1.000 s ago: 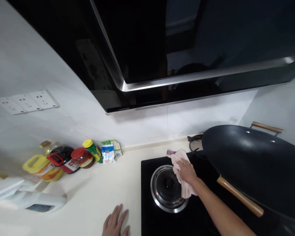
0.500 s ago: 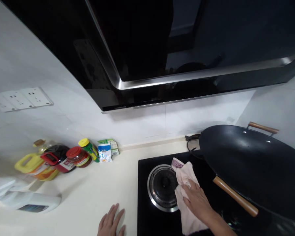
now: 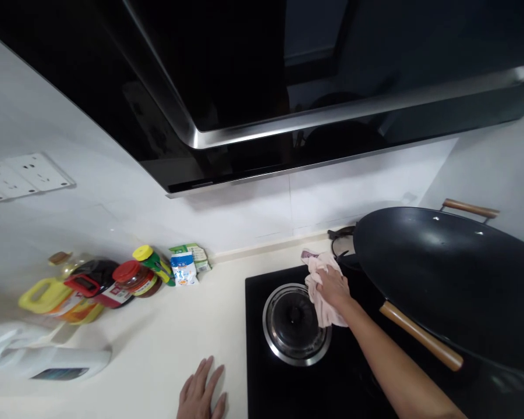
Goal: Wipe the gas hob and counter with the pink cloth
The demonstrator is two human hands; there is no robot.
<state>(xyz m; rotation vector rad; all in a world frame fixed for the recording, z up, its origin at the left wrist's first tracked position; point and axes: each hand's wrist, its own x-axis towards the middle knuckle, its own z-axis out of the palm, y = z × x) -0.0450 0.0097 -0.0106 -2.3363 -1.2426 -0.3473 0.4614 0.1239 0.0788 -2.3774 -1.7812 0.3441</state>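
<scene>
The right hand (image 3: 335, 286) was clamped on the pink cloth (image 3: 324, 313), bunched beneath it on the black stove (image 3: 277, 393), though the folds hid the fingertips and made the exact pinch hard to judge. The cloth's long axis ran roughly from eleven to five o'clock, its loose folds hanging toward seven from the grip, beside the rim of the round burner (image 3: 294, 326). The left hand (image 3: 199, 393) lay well apart, toward eight, fingers spread on the counter (image 3: 213, 320), while the big pan (image 3: 441, 285) sat toward three o'clock
</scene>
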